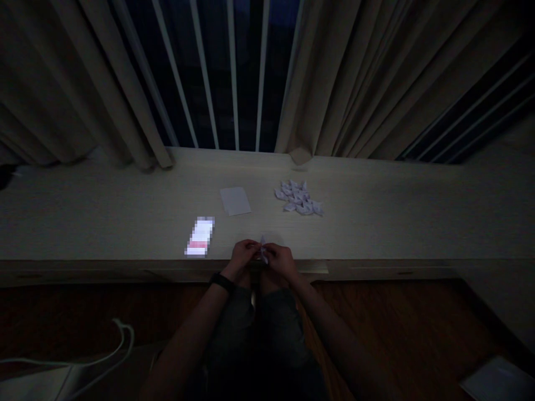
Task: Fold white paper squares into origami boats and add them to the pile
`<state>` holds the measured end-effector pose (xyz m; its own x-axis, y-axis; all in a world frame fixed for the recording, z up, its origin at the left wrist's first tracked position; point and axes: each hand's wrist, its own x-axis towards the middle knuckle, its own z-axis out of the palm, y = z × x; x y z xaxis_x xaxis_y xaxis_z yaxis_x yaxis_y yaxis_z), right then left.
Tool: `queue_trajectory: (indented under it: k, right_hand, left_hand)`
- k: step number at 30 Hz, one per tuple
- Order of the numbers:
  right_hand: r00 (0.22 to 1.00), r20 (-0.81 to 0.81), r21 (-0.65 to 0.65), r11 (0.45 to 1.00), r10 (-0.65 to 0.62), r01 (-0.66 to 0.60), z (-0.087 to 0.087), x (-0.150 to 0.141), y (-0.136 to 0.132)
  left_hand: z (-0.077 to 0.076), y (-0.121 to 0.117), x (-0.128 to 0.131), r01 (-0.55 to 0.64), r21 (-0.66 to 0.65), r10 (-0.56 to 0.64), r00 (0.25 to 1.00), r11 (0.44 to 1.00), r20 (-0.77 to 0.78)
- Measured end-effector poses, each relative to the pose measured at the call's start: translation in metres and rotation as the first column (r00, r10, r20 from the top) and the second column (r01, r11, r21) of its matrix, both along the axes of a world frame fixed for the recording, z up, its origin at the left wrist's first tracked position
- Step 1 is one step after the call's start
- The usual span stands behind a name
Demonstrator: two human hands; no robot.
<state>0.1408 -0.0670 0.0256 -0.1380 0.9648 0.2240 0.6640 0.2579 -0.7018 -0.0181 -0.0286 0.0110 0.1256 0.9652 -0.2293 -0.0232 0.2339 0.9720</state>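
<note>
At the front edge of the pale sill, my left hand (244, 252) and my right hand (280, 258) meet around a small piece of folded white paper (263, 252). Fingertips of both hands pinch it from either side, and its pointed ends stick out above and below them. Its exact folded shape is too dim and small to tell. Beyond my hands lies a stack of white paper sheets (236, 201). Farther right, a pile of folded white paper pieces (298, 197) rests on the sill.
A lit phone (200, 236), its screen blurred, lies left of my hands on the sill (376, 217). Beige curtains (343, 72) and a barred window (234, 72) stand behind. A white cable (125, 334) hangs at lower left. A pale flat object (499, 379) is at lower right.
</note>
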Motion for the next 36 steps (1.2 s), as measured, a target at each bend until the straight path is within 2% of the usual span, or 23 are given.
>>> queue_trajectory:
  k: [7,12,17,22,28,36]
  right_hand:
    - [0.992,-0.113,0.007,0.998,-0.054,0.055,-0.006,0.001,0.000]
    - [0.987,-0.128,0.011,0.995,-0.095,0.097,-0.007,0.001,-0.002]
    - [0.990,-0.126,0.033,0.997,-0.065,0.069,-0.005,0.002,-0.002]
    - [0.989,-0.114,0.025,0.995,-0.090,0.094,-0.008,0.002,-0.001]
    - [0.982,-0.132,0.051,0.988,-0.135,0.143,-0.013,0.003,-0.003]
    - [0.984,-0.125,0.054,0.990,-0.125,0.133,-0.009,0.002,-0.003]
  left_hand:
    - [0.010,-0.006,0.000,0.032,-0.071,-0.020,0.988,0.997,0.152]
    - [0.009,-0.006,0.001,0.034,-0.150,0.002,0.973,0.988,0.231]
    - [0.009,-0.006,0.001,0.062,-0.221,0.003,0.959,0.973,0.284]
    - [0.015,-0.010,0.002,0.051,-0.223,0.015,0.958,0.973,0.286]
    - [0.021,-0.014,0.002,0.103,-0.226,-0.032,0.954,0.969,0.299]
    - [0.025,-0.016,0.001,0.160,-0.221,-0.092,0.953,0.962,0.289]
